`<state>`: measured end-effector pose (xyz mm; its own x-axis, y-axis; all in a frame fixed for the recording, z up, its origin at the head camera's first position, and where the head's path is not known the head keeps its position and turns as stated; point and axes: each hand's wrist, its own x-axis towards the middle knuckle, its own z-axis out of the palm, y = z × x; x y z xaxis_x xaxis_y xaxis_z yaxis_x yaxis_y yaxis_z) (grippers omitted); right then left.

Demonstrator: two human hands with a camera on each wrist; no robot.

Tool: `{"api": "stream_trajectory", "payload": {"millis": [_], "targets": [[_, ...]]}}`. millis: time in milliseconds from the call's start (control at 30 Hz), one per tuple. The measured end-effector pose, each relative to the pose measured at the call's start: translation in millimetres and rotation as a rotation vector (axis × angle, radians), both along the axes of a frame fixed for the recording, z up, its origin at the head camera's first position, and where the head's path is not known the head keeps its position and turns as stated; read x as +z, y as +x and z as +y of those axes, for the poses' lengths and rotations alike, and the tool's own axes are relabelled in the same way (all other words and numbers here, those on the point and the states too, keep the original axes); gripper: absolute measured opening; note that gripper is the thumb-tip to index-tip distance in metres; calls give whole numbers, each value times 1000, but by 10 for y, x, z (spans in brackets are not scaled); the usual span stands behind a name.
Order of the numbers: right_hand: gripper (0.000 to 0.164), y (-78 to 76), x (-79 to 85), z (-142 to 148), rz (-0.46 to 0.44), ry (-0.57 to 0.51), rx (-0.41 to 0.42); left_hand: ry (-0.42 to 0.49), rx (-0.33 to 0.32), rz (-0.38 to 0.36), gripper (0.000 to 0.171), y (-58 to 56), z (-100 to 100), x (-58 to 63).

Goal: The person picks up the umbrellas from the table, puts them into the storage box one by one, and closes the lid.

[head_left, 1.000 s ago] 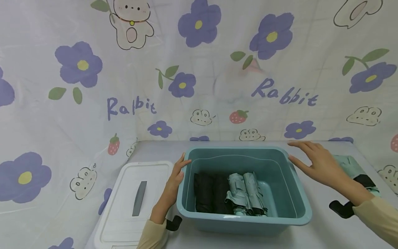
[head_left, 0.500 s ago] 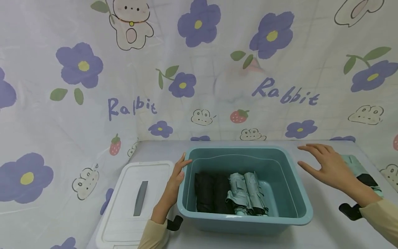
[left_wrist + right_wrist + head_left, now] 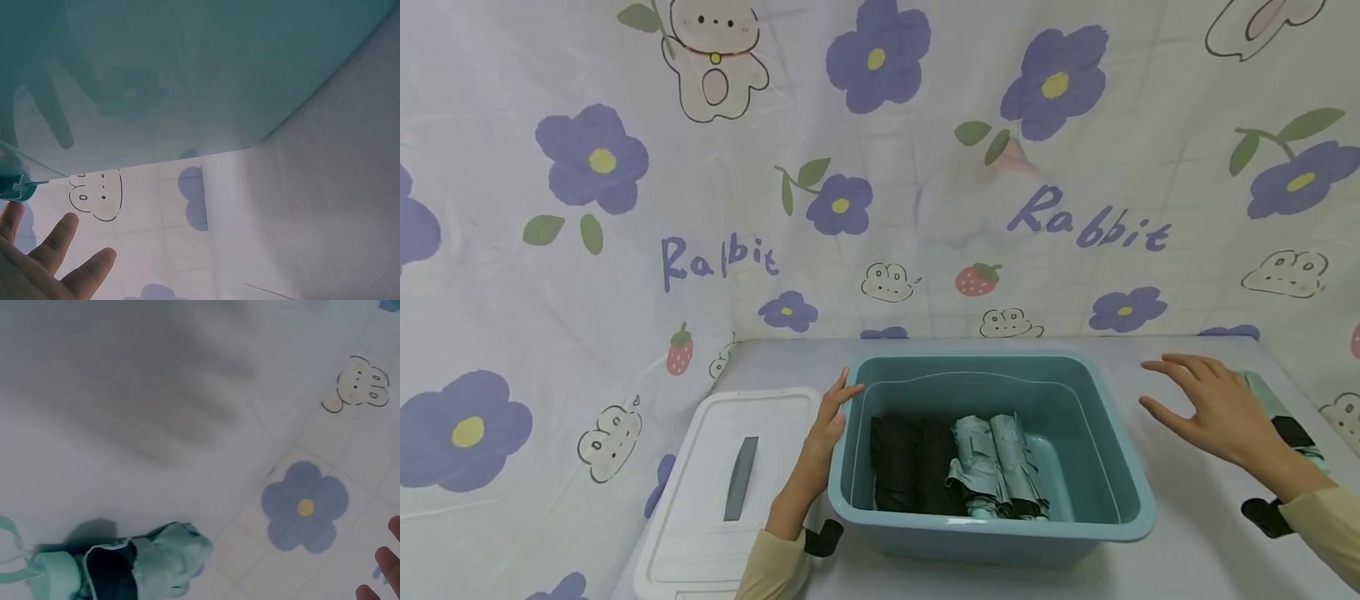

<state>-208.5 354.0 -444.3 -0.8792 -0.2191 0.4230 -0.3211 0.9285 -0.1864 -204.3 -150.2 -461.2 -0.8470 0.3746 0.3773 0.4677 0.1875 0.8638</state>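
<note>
A teal plastic storage bin (image 3: pixel 992 533) holds two black folded umbrellas (image 3: pixel 897 471) on the left and two pale mint folded umbrellas (image 3: pixel 977 457) in the middle, side by side. My left hand (image 3: pixel 817 442) rests at the bin's left rim with its fingers extended; the left wrist view shows straight fingers (image 3: pixel 57 240) beside the bin wall (image 3: pixel 225 75). To the right of the bin, my right hand (image 3: pixel 1217 408) is raised over the table, fingers spread, holding nothing. Close by lies another mint umbrella (image 3: pixel 1292 431), partly hidden behind this hand; its handle and strap show in the right wrist view.
A white lid (image 3: pixel 700 492) with a grey handle lies to the left of the bin. Behind the white table (image 3: pixel 1180 492) hangs a curtain (image 3: pixel 910 275) printed with flowers and rabbits.
My right hand has moved rightward, away from the bin's right rim and toward the umbrella on the table. The left hand stays at the left rim.
</note>
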Motion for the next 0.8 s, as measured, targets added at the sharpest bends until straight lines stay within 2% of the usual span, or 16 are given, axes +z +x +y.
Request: {"api": "stream_trajectory", "payload": {"millis": [433,800], "targets": [[47,-11,-209,306,17,83,-80,1,-18,-6,44,18,-8,0],[46,-63,-347,495,-57,99,-179,16,-21,12,45,23,5,19]]}}
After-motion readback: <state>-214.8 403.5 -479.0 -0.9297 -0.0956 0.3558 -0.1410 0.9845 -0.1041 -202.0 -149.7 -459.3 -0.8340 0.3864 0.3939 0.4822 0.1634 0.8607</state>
